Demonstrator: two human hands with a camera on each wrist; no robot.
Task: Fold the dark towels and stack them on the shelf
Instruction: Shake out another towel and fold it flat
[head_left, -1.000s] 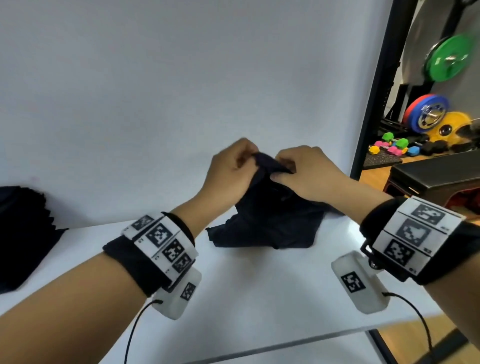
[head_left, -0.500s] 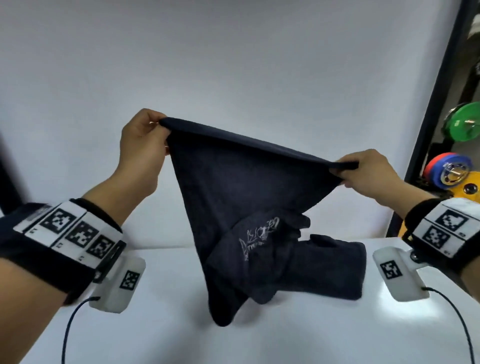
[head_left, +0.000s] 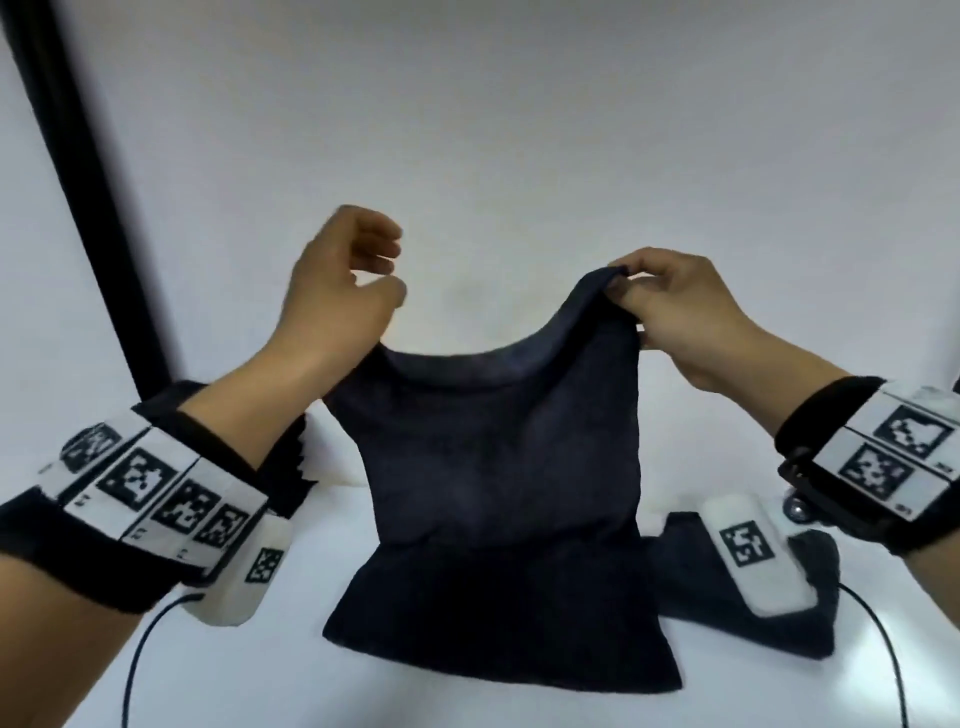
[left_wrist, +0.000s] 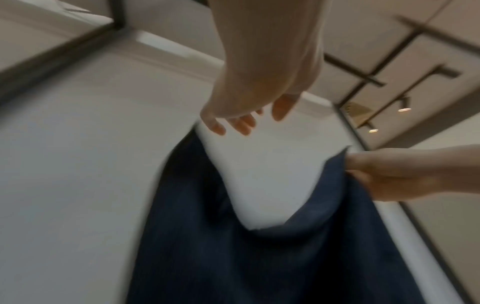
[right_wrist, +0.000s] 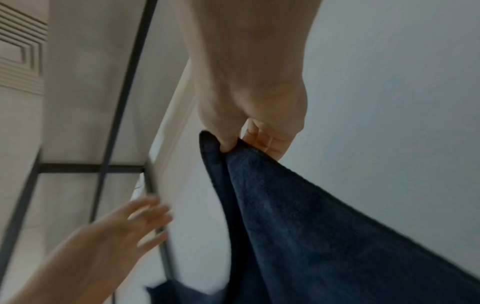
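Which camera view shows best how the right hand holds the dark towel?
The right wrist view: the right hand pinches the dark towel at its corner, close up. The head view shows the pinch smaller; the left wrist view shows it at the edge, blurred.

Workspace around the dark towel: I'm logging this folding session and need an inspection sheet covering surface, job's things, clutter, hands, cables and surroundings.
Surface: white shelf board, bare near the front edge.
Job's things: dark towel hangs from one raised corner, its lower part lying on the board; a second dark towel lies flat to its right; more dark fabric shows behind the left wrist.
Clutter: nothing seen.
Hands: right hand pinches the towel's upper right corner; left hand is beside the towel's other corner, fingers loose, holding nothing.
Cables: a dark lead runs from the left wrist unit, another from the right.
Surroundings: plain white back wall; black upright post at left.
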